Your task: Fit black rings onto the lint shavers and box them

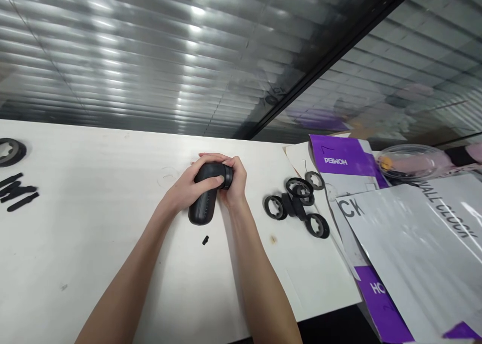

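Note:
A black bottle-shaped container (202, 211) with rounded edges and small marks down its side lies tilted between my hands, just above the white table. My left hand (188, 183) wraps round its body, thumb across the top side. My right hand (237, 183) is closed round the far right end, at a dark ribbed collar (228, 176); its fingertips are partly hidden behind the container. On the table below the container lies a small black piece (205, 240), touched by neither hand.
Several black rings (276, 207) and dark parts (293, 206) lie to the right. At the left edge are another ring (17, 152) and black strips (22, 202). Purple-and-white packaging (339, 155), printed sheets (410, 248) and a clear plastic tub (410, 163) crowd the right. A glossy partition (150, 58) rises behind.

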`<state>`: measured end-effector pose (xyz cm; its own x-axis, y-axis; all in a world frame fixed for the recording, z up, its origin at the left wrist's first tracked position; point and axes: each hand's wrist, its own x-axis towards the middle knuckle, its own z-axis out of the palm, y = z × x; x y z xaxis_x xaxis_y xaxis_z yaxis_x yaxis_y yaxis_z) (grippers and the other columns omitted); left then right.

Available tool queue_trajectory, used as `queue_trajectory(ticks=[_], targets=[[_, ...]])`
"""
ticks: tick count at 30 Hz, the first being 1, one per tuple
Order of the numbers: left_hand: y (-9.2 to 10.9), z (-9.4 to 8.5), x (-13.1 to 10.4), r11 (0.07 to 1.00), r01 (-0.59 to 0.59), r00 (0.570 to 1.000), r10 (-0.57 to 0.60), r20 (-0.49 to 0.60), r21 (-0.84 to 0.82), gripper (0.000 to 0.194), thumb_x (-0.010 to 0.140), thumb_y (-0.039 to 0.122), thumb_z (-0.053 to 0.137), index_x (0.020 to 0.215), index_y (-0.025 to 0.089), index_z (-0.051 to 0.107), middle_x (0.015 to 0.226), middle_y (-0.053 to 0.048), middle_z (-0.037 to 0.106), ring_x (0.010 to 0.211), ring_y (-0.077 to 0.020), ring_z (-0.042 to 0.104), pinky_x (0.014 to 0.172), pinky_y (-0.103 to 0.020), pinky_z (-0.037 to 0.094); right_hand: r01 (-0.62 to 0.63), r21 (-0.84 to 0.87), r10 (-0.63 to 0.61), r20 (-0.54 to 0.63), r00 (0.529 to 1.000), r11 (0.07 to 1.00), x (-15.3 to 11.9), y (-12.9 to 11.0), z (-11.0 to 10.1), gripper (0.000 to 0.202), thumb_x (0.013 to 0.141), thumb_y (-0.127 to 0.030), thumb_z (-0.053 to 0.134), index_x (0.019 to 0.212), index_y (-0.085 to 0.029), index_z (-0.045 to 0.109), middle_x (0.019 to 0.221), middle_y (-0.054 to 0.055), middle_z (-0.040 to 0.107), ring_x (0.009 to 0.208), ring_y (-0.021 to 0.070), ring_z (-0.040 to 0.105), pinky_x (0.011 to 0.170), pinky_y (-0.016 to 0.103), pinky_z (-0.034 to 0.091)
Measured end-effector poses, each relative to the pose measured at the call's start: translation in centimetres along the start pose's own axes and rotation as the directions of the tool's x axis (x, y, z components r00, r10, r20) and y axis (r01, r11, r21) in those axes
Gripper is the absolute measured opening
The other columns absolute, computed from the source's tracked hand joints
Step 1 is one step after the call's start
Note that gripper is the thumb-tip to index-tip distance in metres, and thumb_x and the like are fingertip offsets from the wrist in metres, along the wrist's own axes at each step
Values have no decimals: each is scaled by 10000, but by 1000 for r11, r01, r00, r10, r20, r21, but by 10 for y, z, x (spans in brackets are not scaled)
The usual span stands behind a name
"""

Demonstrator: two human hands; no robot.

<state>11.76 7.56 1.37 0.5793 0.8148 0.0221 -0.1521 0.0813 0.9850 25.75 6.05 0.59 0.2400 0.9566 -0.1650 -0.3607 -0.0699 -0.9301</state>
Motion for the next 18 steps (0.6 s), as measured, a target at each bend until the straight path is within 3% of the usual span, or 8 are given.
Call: queue_trajectory(ticks=[5, 8, 12, 15, 18], targets=[[0, 1, -2, 999, -13, 1000, 13, 4, -33, 305, 949, 306, 692, 1250, 261, 711, 1450, -51, 688, 1381, -294, 608, 1185, -427, 483, -11, 40, 13, -73, 997, 999, 5, 9, -7, 210, 763, -453, 593, 707, -251, 599, 781, 53, 658, 831, 267, 680, 894, 431, 631], [-2, 1, -3, 998, -4, 1000, 2, -29, -58, 312, 956, 317, 700, 1263, 261, 697, 1462, -53, 675, 1399, -296, 598, 1188, -414, 481, -3, 36, 6, -98, 995, 999, 6, 11, -5, 166, 741, -410, 618, 722, -245, 613, 799, 43, 649, 812, 240, 641, 849, 392, 608], [-5, 0, -5, 995, 25, 998, -31, -50, -100, 370, 956, 331, 725, 1319, 276, 680, 1470, -47, 658, 1433, -289, 566, 1167, -389, 489, 7, 20, -6, -80, 997, 1000, 3, 7, 2, 186, 716, -403, 600, 702, -234, 676, 796, 58, 686, 885, 270, 663, 856, 393, 591], [-4, -2, -8, 986, 81, 995, -88, -39, -146, 437, 950, 362, 755, 1368, 290, 650, 1450, -49, 661, 1342, -284, 619, 1063, -370, 535, 42, -2, -42, -25, 999, 999, 0, 4, 7, 223, 715, -420, 563, 652, -236, 674, 747, 50, 662, 846, 267, 667, 846, 389, 579], [-3, -4, -11, 974, 140, 989, -146, -21, -179, 498, 944, 403, 780, 1410, 310, 631, 1281, -49, 705, 1151, -267, 682, 937, -352, 556, 61, -19, -61, 9, 998, 998, -2, 3, 9, 212, 726, -406, 556, 647, -241, 663, 722, 36, 632, 786, 243, 644, 816, 377, 558]])
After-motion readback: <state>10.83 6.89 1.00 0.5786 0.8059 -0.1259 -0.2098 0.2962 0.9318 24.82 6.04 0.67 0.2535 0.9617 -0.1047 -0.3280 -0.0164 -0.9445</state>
